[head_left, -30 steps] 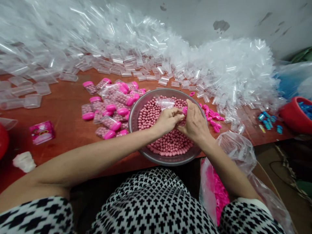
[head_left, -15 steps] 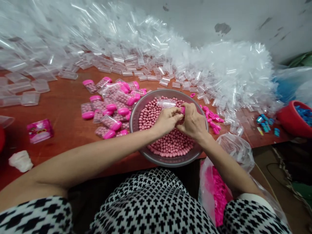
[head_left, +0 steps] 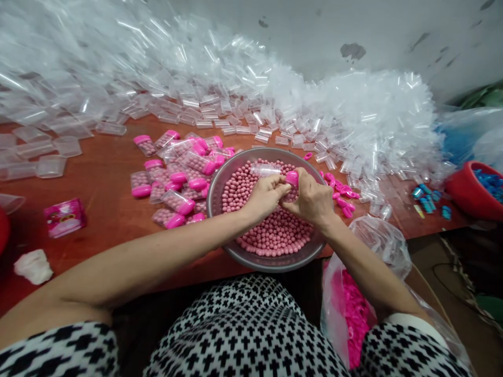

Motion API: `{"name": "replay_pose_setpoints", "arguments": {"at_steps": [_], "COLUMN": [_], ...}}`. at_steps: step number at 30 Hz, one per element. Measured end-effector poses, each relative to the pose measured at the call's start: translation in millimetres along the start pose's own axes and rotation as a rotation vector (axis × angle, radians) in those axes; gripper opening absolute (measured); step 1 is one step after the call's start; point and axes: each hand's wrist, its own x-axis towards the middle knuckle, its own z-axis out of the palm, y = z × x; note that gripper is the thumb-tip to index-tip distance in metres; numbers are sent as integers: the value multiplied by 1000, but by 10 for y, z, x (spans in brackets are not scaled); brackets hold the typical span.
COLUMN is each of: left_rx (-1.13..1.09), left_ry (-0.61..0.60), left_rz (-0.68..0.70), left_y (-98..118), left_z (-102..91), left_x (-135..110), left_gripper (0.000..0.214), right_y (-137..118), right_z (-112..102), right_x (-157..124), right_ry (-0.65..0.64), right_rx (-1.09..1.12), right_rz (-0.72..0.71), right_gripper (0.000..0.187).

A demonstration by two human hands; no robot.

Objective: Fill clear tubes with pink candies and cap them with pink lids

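A metal bowl [head_left: 220, 180] full of small pink candy balls [head_left: 271, 235] stands at the table's near edge. Over it my left hand [head_left: 265, 195] and my right hand [head_left: 312, 199] meet, fingers closed on a small clear container. Its pink cap [head_left: 292, 178] shows between my fingertips, under my right thumb. An empty clear container [head_left: 266, 169] lies on the candies just behind my hands. Several filled, pink-capped containers [head_left: 178, 175] are heaped left of the bowl.
A huge pile of empty clear containers [head_left: 220, 89] covers the back of the table. Loose pink caps [head_left: 341, 191] lie right of the bowl, and a bag of pink caps [head_left: 353, 309] hangs by my right knee. A red tub [head_left: 467, 191] stands far right, a pink packet [head_left: 65, 216] far left.
The pink cap has come up between my fingertips onto the container. My hands stay together over the bowl, barely shifted.
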Motion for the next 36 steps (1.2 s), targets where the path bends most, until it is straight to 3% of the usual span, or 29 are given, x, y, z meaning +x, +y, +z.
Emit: {"name": "replay_pose_setpoints", "arguments": {"at_steps": [4,7,9,13,18,21,24,27,31,36], "left_rx": [2,-36,-101,-284,-317,-189,142,371,274,203], "left_ry": [3,-16,-44,-188,-331,-311,-319,-320,-321,-324], "left_rz": [-7,-101,-211,-353,-436,-337,-72,111,98,128], "left_y": [-22,-12,16,86,84,60,52,46,19,17], "left_z": [-25,-34,-36,-37,-18,-1,-6,-44,-92,-70], "left_x": [2,-9,-12,8,27,0,-37,-51,-30,-58], "left_gripper": [7,16,18,9,24,30,35,32,34,37], "right_y": [-62,-25,78,366,496,451,399,366,368,357], "right_z": [-19,-31,-61,-177,-215,-146,-103,-149,-273,-321], "right_x": [4,-30,-61,-112,-115,-89,-72,-82,-106,-112], "right_ry": [-51,-76,-61,-54,23,118,222,268,216,250], "right_rx": [-44,14,161,656,920,923,881,783,647,721], "right_rz": [24,36,-19,-183,-252,-124,18,20,-118,-105], "right_gripper": [75,79,86,94,47,34,29,28,31,31]}}
